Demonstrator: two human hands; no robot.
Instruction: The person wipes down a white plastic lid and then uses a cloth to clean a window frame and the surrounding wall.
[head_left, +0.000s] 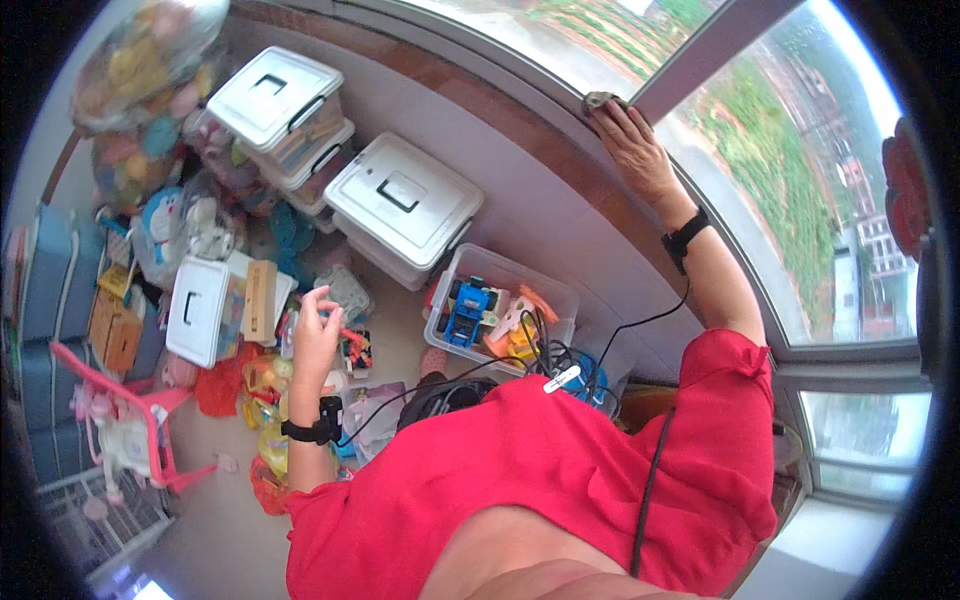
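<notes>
My right hand (630, 150) presses a crumpled greyish-green cloth (600, 101) against the window frame (555, 75), at the foot of the upright bar between two panes. Its fingers lie flat over the cloth. My left hand (319, 330) hangs in the air above the floor, fingers loosely curled, with nothing seen in it. Below it are small toys and a white-lidded plastic box (199, 311). Each wrist wears a black band with a cable running from it.
Lidded storage boxes (405, 199) line the wall under the window. An open plastic bin (442, 341) holds a blue toy truck (469, 311) and other toys. Bagged plush toys (150, 67), a pink toy stroller (150, 420) and a wire rack (105, 517) stand at the left. Cables (555, 360) hang before me.
</notes>
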